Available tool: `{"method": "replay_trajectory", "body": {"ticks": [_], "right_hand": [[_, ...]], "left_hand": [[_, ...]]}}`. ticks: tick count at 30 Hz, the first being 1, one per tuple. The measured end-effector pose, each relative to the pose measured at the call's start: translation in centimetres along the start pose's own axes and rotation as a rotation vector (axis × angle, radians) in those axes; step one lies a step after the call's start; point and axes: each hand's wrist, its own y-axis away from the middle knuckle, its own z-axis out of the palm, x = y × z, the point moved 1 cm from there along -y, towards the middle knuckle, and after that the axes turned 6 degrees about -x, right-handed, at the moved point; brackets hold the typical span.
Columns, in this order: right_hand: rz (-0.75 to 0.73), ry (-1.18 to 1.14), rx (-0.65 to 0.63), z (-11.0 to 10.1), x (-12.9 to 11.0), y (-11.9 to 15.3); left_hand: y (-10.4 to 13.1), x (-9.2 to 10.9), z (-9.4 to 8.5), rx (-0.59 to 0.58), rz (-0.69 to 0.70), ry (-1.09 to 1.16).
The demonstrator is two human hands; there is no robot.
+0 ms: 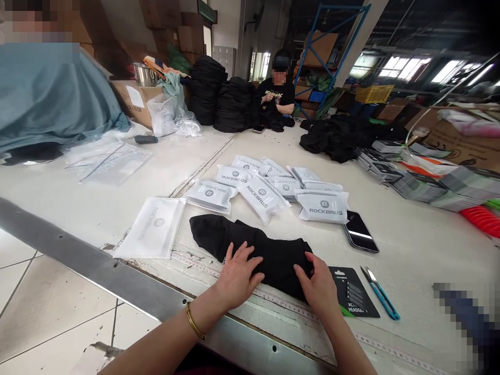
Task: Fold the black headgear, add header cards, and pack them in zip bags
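A black cloth piece (269, 255) lies flattened lengthwise near the table's front edge. My left hand (239, 273) rests on its middle with the fingers spread. At the right end of the cloth is my right hand (318, 281), thumb and forefinger apart at its edge; whether cloth is pinched there is hard to see. A black printed card (353, 294) lies beside my right hand, partly behind it. Blue-handled snips (380, 294) are to the right of the card. A flat white pouch (154, 229) lies left of the cloth, and several filled white pouches (260, 195) are behind it.
A phone (361, 233) lies right of the pouches. A measuring tape (273, 298) runs along the front edge. Clear plastic bags (111, 159) are at the left. Stacked packs (422, 182) stand at the right. Behind are black cloth piles (234, 104) and a seated person (277, 96).
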Motion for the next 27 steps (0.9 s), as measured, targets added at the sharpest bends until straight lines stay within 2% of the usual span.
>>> {"method": "replay_trajectory", "body": {"ticks": [3, 7, 13, 17, 20, 21, 22, 23, 25, 27], "right_hand": [[0.009, 0.007, 0.002, -0.4, 0.0, -1.2], [-0.014, 0.024, -0.057, -0.1, 0.2, -3.2], [-0.021, 0.022, -0.088, 0.2, 0.2, -5.2], [-0.105, -0.005, -0.016, -0.6, -0.7, -4.4], [-0.205, -0.105, 0.117, -2.1, -1.6, -2.3], [-0.244, -0.182, 0.116, -2.8, -2.0, -1.2], [-0.288, -0.283, 0.054, -3.4, -2.4, -0.1], [-0.329, -0.392, -0.08, -4.1, -2.8, 1.2], [-0.39, -0.556, -0.511, -5.1, -3.9, 3.8], [-0.398, -0.569, -0.927, -5.8, -5.1, 6.2]], "left_hand": [[0.4, -0.6, -1.5, 0.091, -0.046, 0.365], [0.6, -2.3, -3.4, 0.194, -0.247, 0.59], [1.2, -4.3, -5.0, 0.205, -0.464, 0.946], [1.4, -4.1, -5.6, 0.148, -0.533, 1.081], [1.5, -4.0, -6.1, 0.096, -0.569, 1.157], [1.7, -4.0, -6.3, 0.08, -0.583, 1.197], [1.9, -4.0, -6.5, 0.068, -0.594, 1.248], [2.1, -4.0, -6.6, 0.062, -0.602, 1.305], [2.7, -3.6, -6.8, 0.083, -0.587, 1.415], [3.4, -3.0, -6.8, 0.135, -0.524, 1.482]]}}
